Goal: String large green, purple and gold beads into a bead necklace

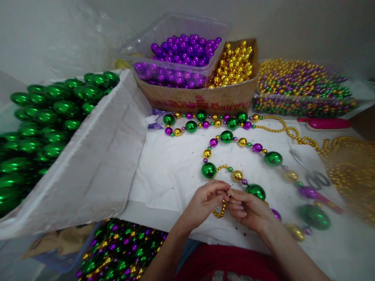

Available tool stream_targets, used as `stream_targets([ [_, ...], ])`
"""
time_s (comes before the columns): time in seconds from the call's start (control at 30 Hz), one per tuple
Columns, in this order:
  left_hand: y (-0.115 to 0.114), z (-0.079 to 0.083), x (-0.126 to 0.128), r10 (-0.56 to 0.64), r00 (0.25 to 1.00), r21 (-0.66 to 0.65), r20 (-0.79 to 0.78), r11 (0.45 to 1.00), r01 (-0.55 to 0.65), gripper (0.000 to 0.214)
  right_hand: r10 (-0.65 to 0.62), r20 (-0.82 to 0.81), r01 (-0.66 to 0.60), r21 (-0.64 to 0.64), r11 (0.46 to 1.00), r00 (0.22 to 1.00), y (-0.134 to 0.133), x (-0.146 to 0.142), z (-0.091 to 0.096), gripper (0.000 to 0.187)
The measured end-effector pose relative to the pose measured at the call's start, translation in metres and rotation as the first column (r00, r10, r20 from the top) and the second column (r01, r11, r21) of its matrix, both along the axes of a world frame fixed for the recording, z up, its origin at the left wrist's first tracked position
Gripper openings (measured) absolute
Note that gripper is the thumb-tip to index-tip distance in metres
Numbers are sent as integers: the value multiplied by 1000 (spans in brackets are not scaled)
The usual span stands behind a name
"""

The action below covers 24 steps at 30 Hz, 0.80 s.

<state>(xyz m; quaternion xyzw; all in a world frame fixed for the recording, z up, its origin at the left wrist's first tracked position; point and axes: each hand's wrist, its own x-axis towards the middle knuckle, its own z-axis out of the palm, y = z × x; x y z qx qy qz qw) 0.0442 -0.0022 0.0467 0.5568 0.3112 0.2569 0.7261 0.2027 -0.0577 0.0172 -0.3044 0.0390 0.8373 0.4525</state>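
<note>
My left hand [205, 202] and my right hand [246, 206] meet over the white cloth, thumbs and fingertips pinched close together. Between them they hold the end of a string of small gold beads [219, 214], which hangs in a short loop below the fingertips. Another length of gold beads curves up behind my fingers. A bead necklace [226, 137] of large green, gold and purple beads lies around my hands on the cloth. One large green bead [256, 191] sits just beyond my right hand. What exactly my fingertips pinch is too small to make out.
Green oval beads [55, 117] fill a white foam box [129, 128] on the left. Behind stand a tub of purple beads [187, 50], a cardboard box [187, 95] with gold beads, and a tub of mixed beads [304, 82]. Scissors [318, 180] and a pink-handled tool [329, 123] lie right.
</note>
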Motion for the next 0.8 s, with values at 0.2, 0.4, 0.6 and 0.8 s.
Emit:
stream_targets([
  [0.2, -4, -2, 5, 50, 980, 418, -195, 908, 37, 27, -24, 55, 24, 6, 1000, 998, -1, 0, -4, 27],
  [0.4, -9, -9, 10, 222, 959, 526, -176, 844, -99, 9, -38, 224, 24, 63, 998, 974, -2, -4, -3, 29],
  [0.6, -5, -5, 7, 202, 910, 609, -362, 790, 67, 18, -106, 543, 24, 157, 987, 833, -2, -9, 3, 27],
  [0.8, -3, 9, 8, 175, 892, 763, -417, 601, 238, 22, -251, 771, -22, 324, 946, 585, 2, -10, 6, 16],
])
